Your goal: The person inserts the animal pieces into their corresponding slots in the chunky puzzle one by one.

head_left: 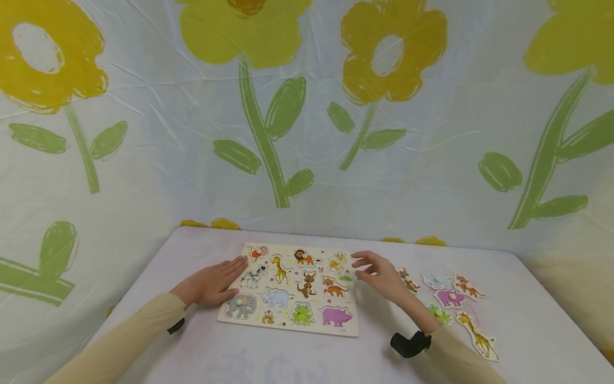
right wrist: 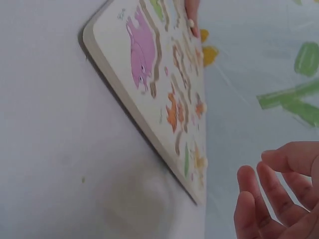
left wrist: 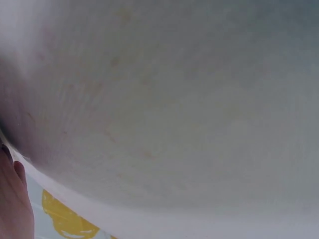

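A wooden animal puzzle board (head_left: 315,314) lies flat on the table. My left hand (head_left: 214,281) rests on its left edge with fingers extended, near the zebra (head_left: 252,277) and the elephant piece (head_left: 241,306). Just off the upper right corner, beside the yellow animal piece (head_left: 337,262), hovers my right hand (head_left: 381,274). Its fingers are loosely bent, and the right wrist view shows nothing between fingers and thumb. A lion piece (head_left: 304,257) and a monkey piece (head_left: 258,253) sit along the board's top row. The left wrist view catches only part of the left hand (left wrist: 15,199).
Loose pieces lie right of the board: a kangaroo (head_left: 408,280), a light blue animal (head_left: 435,280), a tiger (head_left: 467,286), a purple hippo (head_left: 450,298), a frog (head_left: 439,313) and a giraffe (head_left: 477,335). Behind the table (head_left: 192,352) hangs a flowered cloth (head_left: 307,224).
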`<state>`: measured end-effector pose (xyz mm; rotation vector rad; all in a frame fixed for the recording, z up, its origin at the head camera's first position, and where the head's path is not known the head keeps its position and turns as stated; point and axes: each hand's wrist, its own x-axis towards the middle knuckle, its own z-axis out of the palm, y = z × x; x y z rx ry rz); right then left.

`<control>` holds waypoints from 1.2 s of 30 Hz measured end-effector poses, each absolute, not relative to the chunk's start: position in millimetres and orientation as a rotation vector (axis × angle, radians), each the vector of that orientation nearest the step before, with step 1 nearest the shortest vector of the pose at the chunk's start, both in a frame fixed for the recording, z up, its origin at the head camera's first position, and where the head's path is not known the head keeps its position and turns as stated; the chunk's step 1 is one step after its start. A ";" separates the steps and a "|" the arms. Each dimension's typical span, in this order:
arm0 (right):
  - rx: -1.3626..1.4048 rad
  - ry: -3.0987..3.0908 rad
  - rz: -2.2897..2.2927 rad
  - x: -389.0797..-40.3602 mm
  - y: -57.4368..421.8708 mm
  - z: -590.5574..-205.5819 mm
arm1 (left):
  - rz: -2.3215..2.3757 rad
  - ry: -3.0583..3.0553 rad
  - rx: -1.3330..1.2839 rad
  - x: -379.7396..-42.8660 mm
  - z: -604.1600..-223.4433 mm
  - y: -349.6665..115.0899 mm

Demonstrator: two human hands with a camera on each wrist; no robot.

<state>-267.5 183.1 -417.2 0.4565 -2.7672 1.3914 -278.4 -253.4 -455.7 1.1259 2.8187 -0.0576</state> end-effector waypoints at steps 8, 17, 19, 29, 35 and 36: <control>0.457 -2.739 1.470 -266.1 232.5 -404.5 | -0.066 2.806 1.105 -276.8 -455.3 -253.6; 0.412 -2.756 1.423 -257.8 279.6 -400.3 | -0.058 2.836 1.148 -277.5 -460.0 -256.4; 0.387 -2.768 1.406 -256.0 288.4 -402.3 | -0.055 2.833 1.151 -278.7 -459.5 -255.6; 0.265 -2.894 1.372 -250.8 312.8 -416.5 | -0.051 2.833 1.164 -279.5 -457.0 -255.3; 0.240 -2.942 1.336 -253.2 318.4 -423.9 | -0.095 2.821 1.124 -278.4 -453.8 -254.2; 0.244 -2.947 1.316 -253.9 318.9 -425.0 | -0.096 2.820 1.122 -278.6 -453.8 -254.1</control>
